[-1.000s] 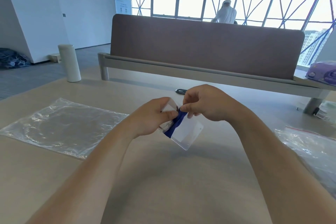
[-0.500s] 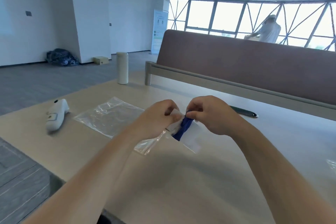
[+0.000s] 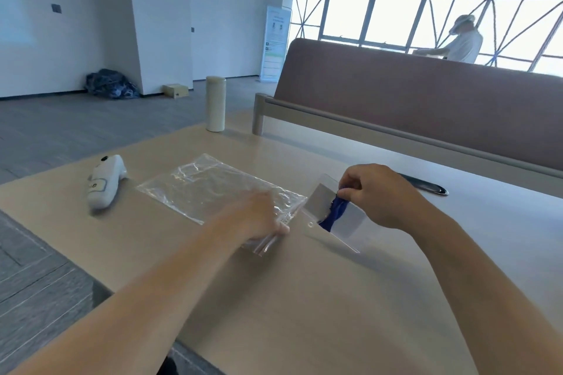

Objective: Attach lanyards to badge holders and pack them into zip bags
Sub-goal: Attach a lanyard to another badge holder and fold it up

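Left hand [image 3: 259, 216] gone from badge holder [image 3: 338, 216], now lying on near corner of zip bag [image 3: 213, 189], fingers flat, whether pinching plastic cannot tell. Right hand [image 3: 377, 195] alone holds holder tilted above counter [image 3: 304, 298], fingers pinched on bunched blue lanyard [image 3: 335, 211] against holder. Bag flat on counter, just left of holder. White handheld device [image 3: 105, 181] further left.

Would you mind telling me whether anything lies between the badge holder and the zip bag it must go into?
Nothing visible does. The clear badge holder with the bunched blue lanyard, pinched by the right hand, hangs just right of the clear plastic zip bag, whose near end the left hand presses down.
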`<state>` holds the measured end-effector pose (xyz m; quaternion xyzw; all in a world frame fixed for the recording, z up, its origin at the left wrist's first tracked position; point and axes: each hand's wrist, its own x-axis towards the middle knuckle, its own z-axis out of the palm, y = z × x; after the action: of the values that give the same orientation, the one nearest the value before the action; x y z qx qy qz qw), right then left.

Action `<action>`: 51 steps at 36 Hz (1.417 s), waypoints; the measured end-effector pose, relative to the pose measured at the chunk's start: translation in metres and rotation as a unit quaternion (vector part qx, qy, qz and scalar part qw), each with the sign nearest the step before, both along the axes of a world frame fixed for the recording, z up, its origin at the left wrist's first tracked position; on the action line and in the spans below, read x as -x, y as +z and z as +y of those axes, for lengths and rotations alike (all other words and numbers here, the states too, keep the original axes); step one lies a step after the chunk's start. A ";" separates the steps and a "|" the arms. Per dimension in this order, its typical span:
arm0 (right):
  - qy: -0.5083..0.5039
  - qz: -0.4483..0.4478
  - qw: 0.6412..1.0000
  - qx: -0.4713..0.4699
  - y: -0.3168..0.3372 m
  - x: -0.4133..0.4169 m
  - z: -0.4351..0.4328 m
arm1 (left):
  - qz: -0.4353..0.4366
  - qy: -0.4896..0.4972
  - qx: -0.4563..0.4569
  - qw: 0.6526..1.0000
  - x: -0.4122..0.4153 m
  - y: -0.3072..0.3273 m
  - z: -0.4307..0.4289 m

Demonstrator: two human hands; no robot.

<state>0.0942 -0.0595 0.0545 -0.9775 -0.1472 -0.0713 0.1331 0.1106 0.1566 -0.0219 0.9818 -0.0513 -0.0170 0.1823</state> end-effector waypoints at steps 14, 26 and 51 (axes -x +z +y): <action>-0.024 -0.009 1.000 -0.004 0.006 -0.007 -0.022 | -0.035 -0.071 0.024 0.997 -0.017 0.014 -0.043; -0.093 0.000 0.996 -0.002 0.015 -0.004 -0.064 | -0.014 -0.122 0.020 0.992 -0.026 0.027 -0.097; -0.104 0.035 0.994 0.029 0.021 0.001 -0.056 | -0.044 -0.134 0.201 0.969 -0.025 0.012 -0.095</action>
<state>0.0933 -0.1151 0.0760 -0.9928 -0.0416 -0.0468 0.1019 0.1361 0.0617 -0.0095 0.9091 -0.1923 0.0128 0.3694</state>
